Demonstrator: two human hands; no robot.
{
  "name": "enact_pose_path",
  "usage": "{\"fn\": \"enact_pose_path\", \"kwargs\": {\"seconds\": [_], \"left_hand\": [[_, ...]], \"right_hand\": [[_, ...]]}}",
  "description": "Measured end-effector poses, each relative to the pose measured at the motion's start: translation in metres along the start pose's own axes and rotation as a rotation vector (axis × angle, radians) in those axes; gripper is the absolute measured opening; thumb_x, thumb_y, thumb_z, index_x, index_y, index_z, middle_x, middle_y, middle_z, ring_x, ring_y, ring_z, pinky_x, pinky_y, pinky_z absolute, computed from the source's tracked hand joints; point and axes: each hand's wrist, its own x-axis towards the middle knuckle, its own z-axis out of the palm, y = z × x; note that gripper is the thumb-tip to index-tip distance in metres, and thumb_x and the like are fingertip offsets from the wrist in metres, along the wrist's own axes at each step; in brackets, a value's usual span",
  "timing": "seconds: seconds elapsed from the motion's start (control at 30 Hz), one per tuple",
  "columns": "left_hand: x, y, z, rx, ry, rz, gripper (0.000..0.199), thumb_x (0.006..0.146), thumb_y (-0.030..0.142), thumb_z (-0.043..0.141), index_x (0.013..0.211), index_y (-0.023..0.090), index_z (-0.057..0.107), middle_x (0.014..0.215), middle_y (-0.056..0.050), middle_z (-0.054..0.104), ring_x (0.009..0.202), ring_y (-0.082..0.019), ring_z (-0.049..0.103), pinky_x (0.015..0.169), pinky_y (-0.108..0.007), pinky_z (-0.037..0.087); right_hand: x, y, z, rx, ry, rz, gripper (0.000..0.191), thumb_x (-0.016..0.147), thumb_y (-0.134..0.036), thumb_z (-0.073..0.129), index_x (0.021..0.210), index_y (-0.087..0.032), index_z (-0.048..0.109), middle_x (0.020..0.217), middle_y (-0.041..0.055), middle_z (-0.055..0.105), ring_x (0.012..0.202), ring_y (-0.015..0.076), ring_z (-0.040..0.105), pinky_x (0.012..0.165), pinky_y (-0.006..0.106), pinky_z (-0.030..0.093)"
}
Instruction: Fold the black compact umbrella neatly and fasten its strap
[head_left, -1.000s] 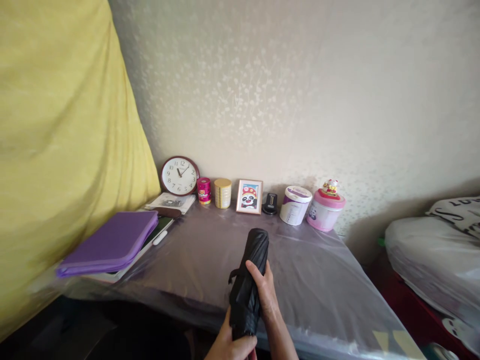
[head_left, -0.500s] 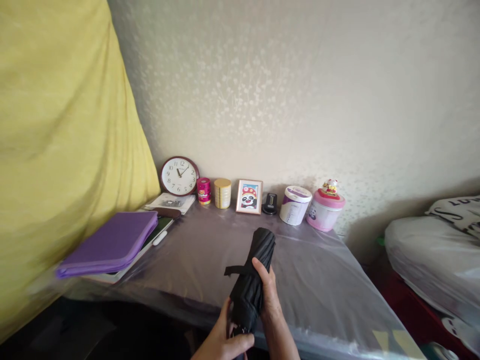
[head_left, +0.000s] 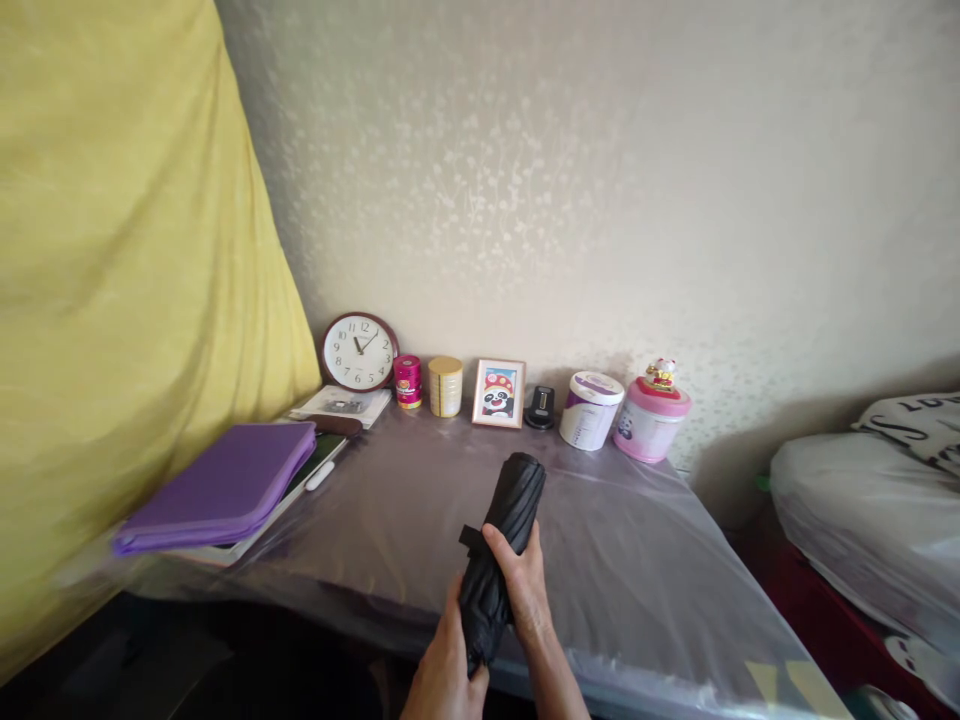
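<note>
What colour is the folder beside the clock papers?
Purple folder; clearest in the head view.

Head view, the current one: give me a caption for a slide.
Two bare hands grip a folded black umbrella above a plastic-covered table, facing a clock and a framed panda picture.

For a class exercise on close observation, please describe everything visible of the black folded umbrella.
The umbrella is black and furled, its fabric wrapped in slanting pleats that look like thin cloth. A short strap sticks out loose on its left side. It is held tilted, its far end up and leaning right, in front of the table edge and partly over the top. The left hand grips the lower end, hiding any handle; the right hand wraps the middle.
</note>
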Motion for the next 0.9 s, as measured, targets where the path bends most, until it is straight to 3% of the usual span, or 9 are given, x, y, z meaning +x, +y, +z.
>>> {"fn": "enact_pose_path", "kwargs": {"seconds": [0.07, 0.17, 0.33, 0.47, 0.57, 0.7, 0.9], "left_hand": [[0.001, -0.002, 0.0, 0.068, 0.003, 0.009, 0.081, 0.069, 0.007, 0.043, 0.14, 0.012, 0.005, 0.141, -0.014, 0.03, 0.122, -0.019, 0.041, 0.091, -0.022, 0.037], [-0.001, 0.0, -0.009, 0.035, -0.022, 0.022, 0.08, 0.07, 0.007, 0.043, 0.14, 0.013, 0.006, 0.142, -0.015, 0.029, 0.121, -0.019, 0.042, 0.092, -0.024, 0.037], [0.0, 0.014, -0.036, -0.325, -0.049, 0.186, 0.084, 0.063, 0.017, 0.057, 0.137, 0.016, 0.017, 0.138, -0.012, 0.035, 0.123, -0.021, 0.039, 0.099, -0.029, 0.035], [0.008, 0.021, -0.038, -0.502, 0.052, 0.142, 0.082, 0.07, 0.031, 0.058, 0.138, 0.016, 0.014, 0.135, -0.012, 0.04, 0.123, -0.022, 0.04, 0.098, -0.035, 0.037], [0.013, 0.018, -0.03, -0.39, 0.126, 0.179, 0.075, 0.076, 0.037, 0.053, 0.139, 0.021, 0.017, 0.133, -0.009, 0.044, 0.121, -0.023, 0.042, 0.097, -0.037, 0.039], [0.02, 0.015, -0.031, -0.096, 0.151, 0.262, 0.067, 0.081, 0.032, 0.046, 0.139, 0.024, 0.015, 0.135, -0.008, 0.041, 0.118, -0.021, 0.045, 0.094, -0.033, 0.04], [0.03, 0.022, -0.045, 0.353, 0.099, 0.182, 0.066, 0.083, 0.027, 0.047, 0.14, 0.028, 0.013, 0.11, -0.008, 0.057, 0.083, -0.021, 0.063, 0.071, -0.029, 0.047]], "right_hand": [[0.0, 0.003, 0.0, 0.019, 0.011, 0.0, 0.053, 0.061, -0.04, 0.072, 0.103, -0.017, 0.05, 0.078, 0.001, 0.063, 0.068, 0.0171, 0.061, 0.063, 0.029, 0.052], [0.002, 0.009, -0.001, 0.082, 0.018, 0.021, 0.051, 0.062, -0.041, 0.072, 0.103, -0.018, 0.05, 0.077, 0.0003, 0.063, 0.067, 0.0171, 0.061, 0.062, 0.028, 0.052], [0.003, 0.017, -0.001, 0.151, 0.056, 0.047, 0.051, 0.064, -0.042, 0.07, 0.105, -0.018, 0.052, 0.077, 0.0001, 0.063, 0.066, 0.0172, 0.062, 0.063, 0.029, 0.051], [0.003, 0.017, 0.0, 0.13, 0.052, 0.044, 0.053, 0.064, -0.043, 0.069, 0.107, -0.017, 0.051, 0.084, 0.0022, 0.065, 0.073, 0.0197, 0.063, 0.066, 0.03, 0.052], [0.006, 0.015, -0.003, 0.013, 0.039, 0.022, 0.051, 0.065, -0.045, 0.067, 0.105, -0.017, 0.052, 0.087, 0.003, 0.066, 0.081, 0.0209, 0.063, 0.074, 0.03, 0.05], [0.014, 0.013, -0.01, -0.219, 0.061, -0.032, 0.056, 0.064, -0.047, 0.067, 0.107, -0.015, 0.054, 0.092, 0.0071, 0.066, 0.091, 0.0247, 0.061, 0.081, 0.033, 0.046], [0.026, 0.028, -0.016, -0.419, 0.105, -0.174, 0.064, 0.063, -0.049, 0.067, 0.113, -0.013, 0.052, 0.101, 0.015, 0.062, 0.102, 0.0323, 0.056, 0.084, 0.04, 0.042]]}}
